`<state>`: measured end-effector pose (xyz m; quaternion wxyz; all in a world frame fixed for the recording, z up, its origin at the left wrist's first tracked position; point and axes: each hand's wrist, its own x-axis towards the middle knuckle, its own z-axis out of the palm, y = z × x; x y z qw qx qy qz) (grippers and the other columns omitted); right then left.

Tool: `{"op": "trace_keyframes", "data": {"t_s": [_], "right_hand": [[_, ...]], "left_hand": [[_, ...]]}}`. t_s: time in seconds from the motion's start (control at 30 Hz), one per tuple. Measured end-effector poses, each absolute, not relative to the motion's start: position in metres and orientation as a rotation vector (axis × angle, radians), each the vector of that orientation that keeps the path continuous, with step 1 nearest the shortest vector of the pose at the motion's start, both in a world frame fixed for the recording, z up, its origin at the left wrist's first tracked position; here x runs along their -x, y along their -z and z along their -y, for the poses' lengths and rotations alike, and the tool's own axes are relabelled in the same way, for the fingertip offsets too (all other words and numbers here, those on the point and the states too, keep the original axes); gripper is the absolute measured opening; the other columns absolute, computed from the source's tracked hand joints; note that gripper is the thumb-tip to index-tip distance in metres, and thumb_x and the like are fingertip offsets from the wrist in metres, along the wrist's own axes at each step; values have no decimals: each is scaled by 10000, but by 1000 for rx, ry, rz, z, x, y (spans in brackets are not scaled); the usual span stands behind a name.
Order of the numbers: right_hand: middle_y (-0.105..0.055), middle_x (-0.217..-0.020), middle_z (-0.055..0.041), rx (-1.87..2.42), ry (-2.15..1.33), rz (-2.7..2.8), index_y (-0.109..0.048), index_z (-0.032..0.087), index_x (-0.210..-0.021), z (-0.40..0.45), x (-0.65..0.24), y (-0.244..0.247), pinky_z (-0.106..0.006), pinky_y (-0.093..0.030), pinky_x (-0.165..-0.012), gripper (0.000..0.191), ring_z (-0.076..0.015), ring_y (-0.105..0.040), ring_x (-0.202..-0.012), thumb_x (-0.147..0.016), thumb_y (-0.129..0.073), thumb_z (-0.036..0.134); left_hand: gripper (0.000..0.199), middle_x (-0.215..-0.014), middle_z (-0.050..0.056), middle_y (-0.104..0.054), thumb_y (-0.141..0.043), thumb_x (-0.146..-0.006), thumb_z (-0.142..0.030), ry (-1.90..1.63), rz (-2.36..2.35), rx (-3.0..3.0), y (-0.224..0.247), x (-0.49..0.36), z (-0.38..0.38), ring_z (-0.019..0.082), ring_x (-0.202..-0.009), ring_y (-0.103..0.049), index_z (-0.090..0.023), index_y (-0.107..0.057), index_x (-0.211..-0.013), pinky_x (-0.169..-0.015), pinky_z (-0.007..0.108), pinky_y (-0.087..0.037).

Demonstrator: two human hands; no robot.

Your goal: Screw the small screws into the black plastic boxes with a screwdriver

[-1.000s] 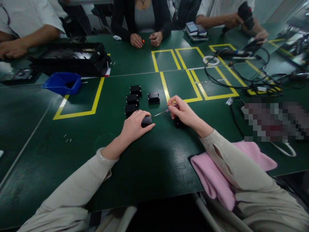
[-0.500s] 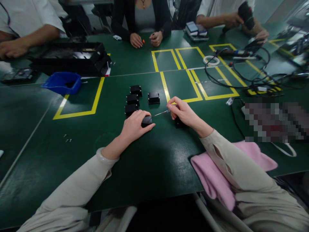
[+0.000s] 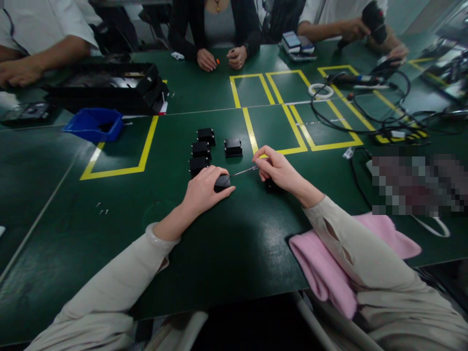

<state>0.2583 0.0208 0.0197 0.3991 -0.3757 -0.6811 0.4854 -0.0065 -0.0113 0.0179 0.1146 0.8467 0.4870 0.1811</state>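
Closed round a small black block [image 3: 222, 183], my left hand [image 3: 206, 190] holds it on the green table. My right hand [image 3: 272, 168] grips a thin screwdriver [image 3: 243, 171] whose metal shaft points left and meets the block's right side. Another black block [image 3: 271, 185] lies partly hidden under my right hand. Beyond my left hand, several similar blocks stand in a column, the farthest block [image 3: 205, 136] at its top. A single block [image 3: 233, 147] sits to their right.
A blue bin [image 3: 95, 125] and black trays [image 3: 109, 87] stand at the left. Small screws [image 3: 102, 211] lie left of my forearm. A pink cloth [image 3: 329, 263] is under my right forearm. Black cables [image 3: 365, 129] coil at the right. Three people sit opposite.
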Motion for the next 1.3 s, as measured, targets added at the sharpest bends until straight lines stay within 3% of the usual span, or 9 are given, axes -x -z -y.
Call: {"op": "trace_keyframes", "data": {"t_s": [0.13, 0.3, 0.5, 0.67, 0.87, 1.03, 1.2, 1.3], "right_hand": [[-533, -595, 104, 912, -1198, 1726, -505, 225, -1033, -21, -258, -19, -244, -403, -544, 105, -96, -541, -510, -1017, -590, 285], [-486, -530, 110, 955, -1206, 1749, -509, 228, -976, -21, -258, -19, -246, -384, -514, 155, -97, -501, -466, -1059, -545, 354], [-541, -618, 98, 933, -1175, 1754, -514, 226, -1026, -21, -259, -20, -251, -408, -549, 100, -100, -549, -522, -995, -602, 263], [-492, -522, 107, 987, -1203, 1762, -515, 226, -969, -20, -258, -21, -254, -366, -506, 165, -104, -497, -457, -1051, -547, 366], [-533, -606, 104, 920, -1169, 1752, -507, 226, -1038, -21, -259, -20, -243, -400, -547, 86, -97, -543, -519, -1003, -583, 245], [-456, -526, 117, 979, -1208, 1728, -509, 223, -991, -20, -258, -19, -249, -389, -508, 152, -102, -502, -464, -1061, -534, 355], [-516, -597, 107, 916, -1162, 1744, -497, 222, -1047, -21, -258, -17, -244, -390, -533, 73, -96, -528, -499, -1014, -562, 213], [-530, -599, 103, 912, -1159, 1744, -500, 223, -1040, -22, -258, -17, -239, -392, -541, 71, -92, -530, -508, -1017, -567, 217]], "left_hand": [[367, -1155, 107, -708, -653, -972, -527, -527, -1430, -2494, -17, 7, 11, 310, -1064, -660, -211, -629, -1157, -896, 449, -546], [344, -1147, 93, -708, -657, -964, -526, -527, -1439, -2491, -17, 7, 11, 303, -1066, -656, -236, -628, -1146, -909, 436, -541], [354, -1149, 97, -709, -652, -966, -534, -521, -1431, -2485, -18, 7, 11, 310, -1067, -657, -234, -626, -1150, -897, 444, -543], [346, -1148, 102, -705, -651, -970, -523, -527, -1433, -2486, -18, 7, 12, 311, -1068, -658, -223, -624, -1142, -907, 446, -542], [354, -1165, 99, -704, -649, -971, -532, -518, -1430, -2478, -19, 7, 12, 312, -1081, -660, -232, -623, -1157, -908, 448, -545], [366, -1156, 111, -704, -644, -972, -533, -511, -1430, -2474, -20, 7, 12, 315, -1072, -662, -214, -627, -1150, -905, 454, -544], [358, -1164, 104, -707, -650, -969, -527, -509, -1440, -2482, -19, 6, 12, 311, -1083, -661, -220, -629, -1149, -919, 442, -542], [354, -1160, 104, -706, -647, -974, -521, -519, -1435, -2491, -19, 6, 12, 310, -1080, -661, -214, -629, -1148, -916, 439, -542]]}}
